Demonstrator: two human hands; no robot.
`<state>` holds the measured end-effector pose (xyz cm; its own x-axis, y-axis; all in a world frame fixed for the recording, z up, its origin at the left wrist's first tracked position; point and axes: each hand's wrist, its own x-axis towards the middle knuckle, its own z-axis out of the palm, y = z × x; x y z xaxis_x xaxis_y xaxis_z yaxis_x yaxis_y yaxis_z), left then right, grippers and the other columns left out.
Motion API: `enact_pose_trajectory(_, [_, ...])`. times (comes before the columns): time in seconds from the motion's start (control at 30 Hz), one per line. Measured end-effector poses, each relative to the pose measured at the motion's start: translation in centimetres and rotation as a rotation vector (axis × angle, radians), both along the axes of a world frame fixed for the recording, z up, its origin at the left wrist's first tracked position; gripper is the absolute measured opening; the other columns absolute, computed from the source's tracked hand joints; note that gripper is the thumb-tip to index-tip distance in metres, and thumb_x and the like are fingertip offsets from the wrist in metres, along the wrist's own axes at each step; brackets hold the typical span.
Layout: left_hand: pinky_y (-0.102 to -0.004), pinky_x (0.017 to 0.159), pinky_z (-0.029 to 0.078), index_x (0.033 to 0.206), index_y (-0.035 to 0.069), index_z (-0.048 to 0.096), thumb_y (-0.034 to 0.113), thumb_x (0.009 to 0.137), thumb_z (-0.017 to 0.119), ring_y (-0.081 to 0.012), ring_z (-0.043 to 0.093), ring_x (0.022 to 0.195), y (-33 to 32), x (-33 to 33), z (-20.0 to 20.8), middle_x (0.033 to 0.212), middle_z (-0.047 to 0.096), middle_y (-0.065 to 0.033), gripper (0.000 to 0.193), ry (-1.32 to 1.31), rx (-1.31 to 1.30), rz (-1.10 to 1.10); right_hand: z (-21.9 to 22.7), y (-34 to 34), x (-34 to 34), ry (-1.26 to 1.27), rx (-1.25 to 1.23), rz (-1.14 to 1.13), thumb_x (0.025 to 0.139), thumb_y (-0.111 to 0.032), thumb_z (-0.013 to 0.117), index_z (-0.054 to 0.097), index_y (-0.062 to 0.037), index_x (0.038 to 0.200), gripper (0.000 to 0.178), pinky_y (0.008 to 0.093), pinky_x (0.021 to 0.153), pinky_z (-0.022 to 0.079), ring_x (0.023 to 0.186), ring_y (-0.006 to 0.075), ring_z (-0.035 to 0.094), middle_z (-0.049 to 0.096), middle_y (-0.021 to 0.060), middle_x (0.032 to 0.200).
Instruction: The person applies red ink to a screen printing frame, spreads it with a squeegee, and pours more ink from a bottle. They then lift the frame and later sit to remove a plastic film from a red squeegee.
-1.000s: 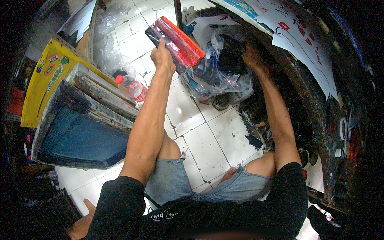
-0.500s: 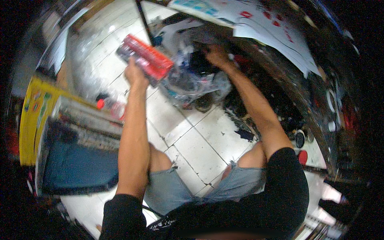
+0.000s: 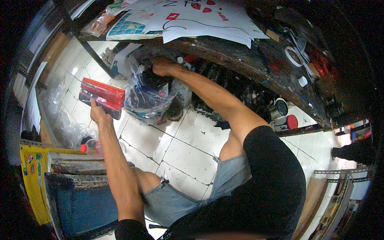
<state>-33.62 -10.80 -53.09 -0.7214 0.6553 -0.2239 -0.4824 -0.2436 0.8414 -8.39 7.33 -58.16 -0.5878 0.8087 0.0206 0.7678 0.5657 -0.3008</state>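
My left hand (image 3: 99, 114) is closed round the lower edge of a wide squeegee (image 3: 106, 96) smeared with wet red ink. It is held tilted above the floor, with the thumb along its near face. Under the edge of the worktable, my right hand (image 3: 163, 67) reaches into the top of a clear plastic bag (image 3: 150, 106). Its fingers curl down at a black, soft-looking mass (image 3: 157, 79) in the bag's mouth; shadow hides what they hold.
Printed sheets (image 3: 208, 24) overhang the ink-stained worktable (image 3: 224, 60). Jars and cans (image 3: 278, 107) stand beneath it. At left lean a blue-meshed frame (image 3: 84, 204) and a yellow panel (image 3: 34, 172). A red-capped bottle (image 3: 92, 147) lies near crumpled clear plastic (image 3: 60, 120).
My view has turned to the right, so hands, bag and table appear farther left. The squeegee stays in my left hand and now lies flatter; my right hand is still at the bag.
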Motion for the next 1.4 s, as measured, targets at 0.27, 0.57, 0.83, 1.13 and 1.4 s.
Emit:
enact_pose_trajectory(0.27, [-0.0422, 0.091, 0.049, 0.122, -0.005, 0.053, 0.03, 0.099, 0.05, -0.028, 0.061, 0.104, -1.0, 0.3, 0.8, 0.117, 0.06, -0.0141, 0.042, -0.006, -0.002, 0.015, 5.5, -4.3, -0.8, 0.162, -0.054, 0.034, 0.069, -0.036, 0.08, 0.051, 0.0013, 0.128, 0.076, 0.0493, 0.097, 0.045, 0.116, 0.0461, 0.053, 0.046, 0.0292, 0.136])
enact_pose_trajectory(0.57, [-0.0445, 0.096, 0.046, 0.128, -0.005, 0.049, 0.031, 0.1, 0.046, -0.0296, 0.058, 0.11, -2.0, 1.9, 2.4, 0.124, 0.057, -0.0153, 0.045, -0.027, 0.059, -0.065, 20.2, -20.1, 2.2, -0.4, 0.136, 0.302, 0.069, -0.007, 0.065, 0.065, -0.0007, 0.096, 0.028, 0.0465, 0.076, 0.054, 0.093, 0.0337, 0.066, 0.066, 0.0209, 0.095])
enact_pose_trajectory(0.83, [-0.0455, 0.091, 0.047, 0.126, 0.002, 0.05, 0.034, 0.101, 0.039, -0.03, 0.059, 0.105, -2.2, 1.5, 2.6, 0.115, 0.06, -0.0139, 0.043, -0.214, 0.107, -0.346, 27.3, -22.8, 20.5, -0.459, 0.38, -0.397, 0.067, 0.002, 0.059, 0.069, -0.009, 0.107, 0.042, 0.0447, 0.09, 0.049, 0.102, 0.035, 0.062, 0.066, 0.0169, 0.105])
enact_pose_trajectory(1.13, [-0.0271, 0.05, 0.041, 0.103, -0.004, 0.053, 0.042, 0.088, 0.055, -0.0163, 0.046, 0.063, -1.5, 3.3, 0.8, 0.073, 0.047, -0.0056, 0.049, -0.993, 0.576, -1.349, 24.8, -15.7, 26.8, -0.393, 0.313, -0.422, 0.068, 0.013, 0.055, 0.065, -0.0029, 0.114, 0.049, 0.0414, 0.106, 0.04, 0.127, 0.0366, 0.046, 0.049, 0.0181, 0.138])
enact_pose_trajectory(1.4, [-0.0269, 0.057, 0.045, 0.108, -0.008, 0.045, 0.04, 0.087, 0.062, -0.0172, 0.048, 0.068, -3.6, 4.4, 3.0, 0.078, 0.046, -0.0081, 0.055, -1.015, 0.742, -1.413, 25.7, -15.9, 29.5, -0.317, 0.419, -0.385, 0.088, -0.008, 0.061, 0.058, -0.0044, 0.125, 0.037, 0.0417, 0.1, 0.043, 0.121, 0.0351, 0.053, 0.054, 0.0211, 0.132])
